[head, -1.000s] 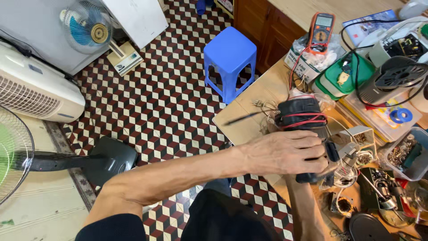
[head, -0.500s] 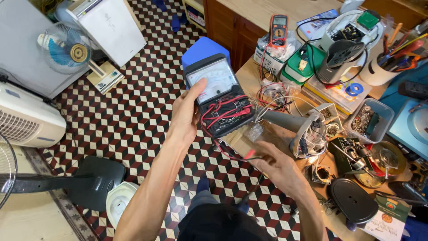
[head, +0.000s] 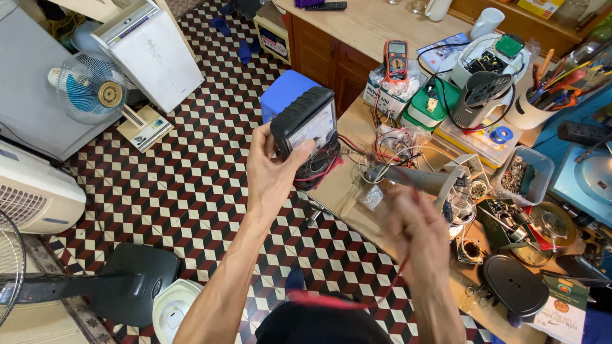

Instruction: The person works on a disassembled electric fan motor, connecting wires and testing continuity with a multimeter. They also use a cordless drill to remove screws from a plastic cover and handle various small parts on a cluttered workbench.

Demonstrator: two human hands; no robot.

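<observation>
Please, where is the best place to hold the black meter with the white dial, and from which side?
Probably by the narrow black edges of the meter, coming from behind. It stands tilted with the dial facing the camera, and the left hand grips it so at its lower left, leaving the dial uncovered. The red leads hang from its bottom, so avoid gripping there.

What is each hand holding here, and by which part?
The left hand holds a black analog meter by its lower left edge, fingers on the face. The right hand is blurred; a red lead trails from it, grip unclear.
</observation>
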